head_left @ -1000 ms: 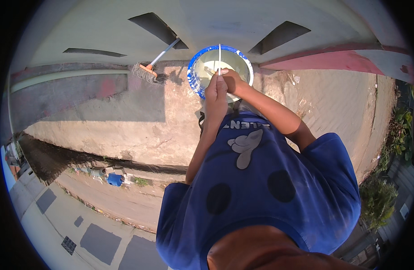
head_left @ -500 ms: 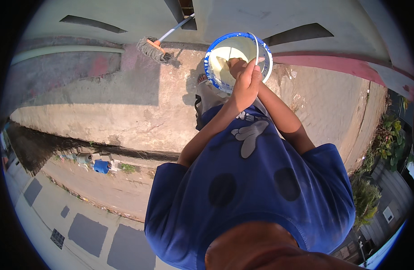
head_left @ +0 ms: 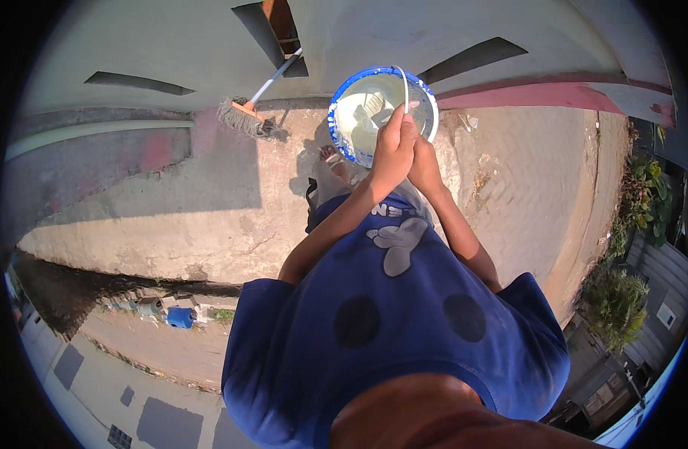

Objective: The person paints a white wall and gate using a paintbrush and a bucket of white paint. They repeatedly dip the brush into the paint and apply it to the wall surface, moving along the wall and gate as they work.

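A round pail (head_left: 339, 133) with a blue, paint-spattered rim hangs in front of me, holding pale, creamy paint (head_left: 353, 120). My left hand (head_left: 392, 150) is closed around its white wire handle (head_left: 406, 86), thumb toward the pail. Directly beside and partly behind it, at the near rim, is my right hand (head_left: 424, 166); its fingers are hidden, so what it holds does not show. Inside the pail a pale blocky shape (head_left: 374, 103) and a greyish flat piece (head_left: 384, 117) lie against the paint; their kind is unclear.
A mop (head_left: 243, 118) with grey strings leans by the wall opening at the far left. The wall (head_left: 374, 37) is pale with a pink lower band (head_left: 523, 97). Sunlit concrete (head_left: 209, 202) runs to a dark ditch edge at left. A blue container (head_left: 181, 317) lies beyond; plants (head_left: 617, 303) stand right.
My right hand has drawn back out of the pail toward me, beside my left hand. More of the paint and the pieces inside now shows. The pail sits slightly lower and left in view.
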`<state>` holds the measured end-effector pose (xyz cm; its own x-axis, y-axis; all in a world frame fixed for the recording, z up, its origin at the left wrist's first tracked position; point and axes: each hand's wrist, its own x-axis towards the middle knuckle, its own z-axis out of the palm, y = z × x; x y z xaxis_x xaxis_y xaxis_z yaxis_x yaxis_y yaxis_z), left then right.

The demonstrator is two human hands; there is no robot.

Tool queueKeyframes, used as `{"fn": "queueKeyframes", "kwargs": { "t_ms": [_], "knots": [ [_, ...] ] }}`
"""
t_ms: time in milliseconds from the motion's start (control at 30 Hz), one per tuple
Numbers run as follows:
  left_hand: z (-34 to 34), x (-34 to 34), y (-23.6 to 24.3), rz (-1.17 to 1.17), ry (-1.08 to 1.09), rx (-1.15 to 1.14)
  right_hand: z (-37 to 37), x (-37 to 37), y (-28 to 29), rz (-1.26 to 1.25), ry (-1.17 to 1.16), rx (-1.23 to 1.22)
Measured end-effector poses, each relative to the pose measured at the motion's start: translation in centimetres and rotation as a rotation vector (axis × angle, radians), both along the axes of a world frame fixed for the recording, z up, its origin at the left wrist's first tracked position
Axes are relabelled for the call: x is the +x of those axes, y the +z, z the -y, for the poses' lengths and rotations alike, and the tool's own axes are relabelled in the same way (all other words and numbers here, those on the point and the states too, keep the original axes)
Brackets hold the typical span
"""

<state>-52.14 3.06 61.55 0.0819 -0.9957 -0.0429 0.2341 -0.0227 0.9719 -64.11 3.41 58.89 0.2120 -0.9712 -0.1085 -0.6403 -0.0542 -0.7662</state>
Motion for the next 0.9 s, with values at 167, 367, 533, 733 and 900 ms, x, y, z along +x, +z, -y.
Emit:
{"fn": "queueKeyframes", "kwargs": {
  "t_ms": [167,367,533,733,900],
  "knots": [
    [0.0,0.0,-0.1,-0.121,-0.044,0.023,-2.9,-0.7,0.5,-0.066,-0.082,-0.225],
    [0.1,0.1,-0.9,-0.179,-0.114,0.119,-4.8,-0.2,-1.3,-0.281,-0.138,-0.214],
    [0.3,-0.1,-1.7,-0.328,-0.121,0.243,-6.4,-1.1,-2.6,-0.347,-0.135,-0.110],
    [-0.7,-0.6,-1.4,-0.143,-0.169,0.218,-7.9,-1.6,-1.6,-0.326,-0.171,-0.061],
    [-3.0,-2.8,-1.0,-0.088,-0.197,0.224,-9.3,-3.5,-0.3,-0.236,-0.167,0.079]
  ]
}}
